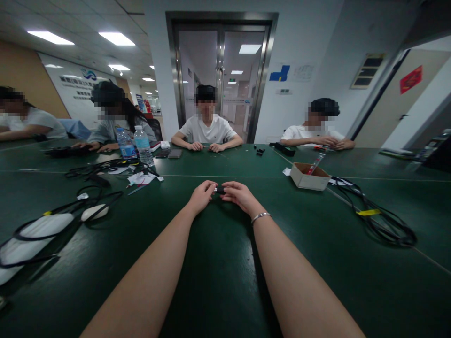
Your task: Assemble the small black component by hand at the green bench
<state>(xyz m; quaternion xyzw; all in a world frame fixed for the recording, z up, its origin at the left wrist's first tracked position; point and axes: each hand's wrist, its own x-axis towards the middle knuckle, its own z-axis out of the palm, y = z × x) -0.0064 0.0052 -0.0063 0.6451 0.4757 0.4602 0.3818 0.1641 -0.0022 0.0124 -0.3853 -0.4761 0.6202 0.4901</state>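
Over the green table [218, 263], both arms reach forward and the hands meet at a small black piece with a silvery end [220, 190]. Fingertips of my left hand [202, 197] pinch the silvery end. From the other side, my right hand [241, 196], with a metal bracelet at the wrist, grips the black part between thumb and fingers. The piece is mostly covered by fingers and too small to name. It is held level, close to the tabletop.
Left are a white power strip [38, 234], a mouse [94, 212], cables and water bottles [143, 145]. Right are an open cardboard box [310, 177] and a coiled black cable [380, 220]. Across the table, a person [206, 126] sits among other people with small items.
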